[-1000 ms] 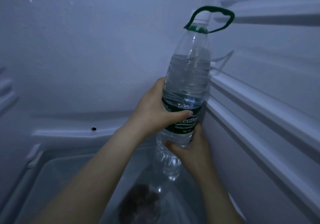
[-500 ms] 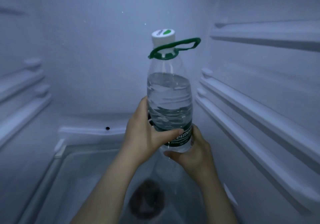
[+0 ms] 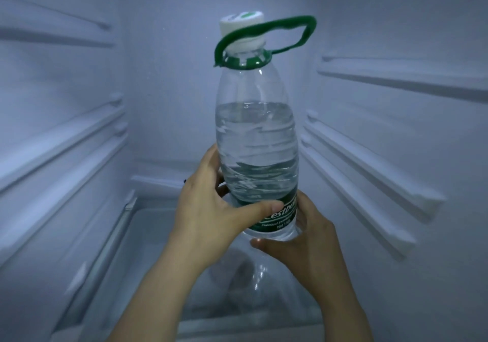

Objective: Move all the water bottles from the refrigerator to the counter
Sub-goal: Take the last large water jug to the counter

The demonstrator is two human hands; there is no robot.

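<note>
A large clear water bottle (image 3: 256, 141) with a white cap, a green carry loop and a green label is held upright in the air inside the refrigerator. It is partly full of water. My left hand (image 3: 211, 217) grips its lower left side, thumb across the label. My right hand (image 3: 303, 241) grips it from below and from the right, fingers curled under the base. The bottle's bottom is hidden by my hands.
White shelf rails line the left wall (image 3: 66, 141) and the right wall (image 3: 369, 162) of the refrigerator. A clear glass cover (image 3: 148, 236) over a drawer lies below the bottle. A dark blurred shape (image 3: 237, 270) shows through it.
The bottle has come away from the right wall toward the middle and nearer to me, rising in view. Both hands keep the same grip on it.
</note>
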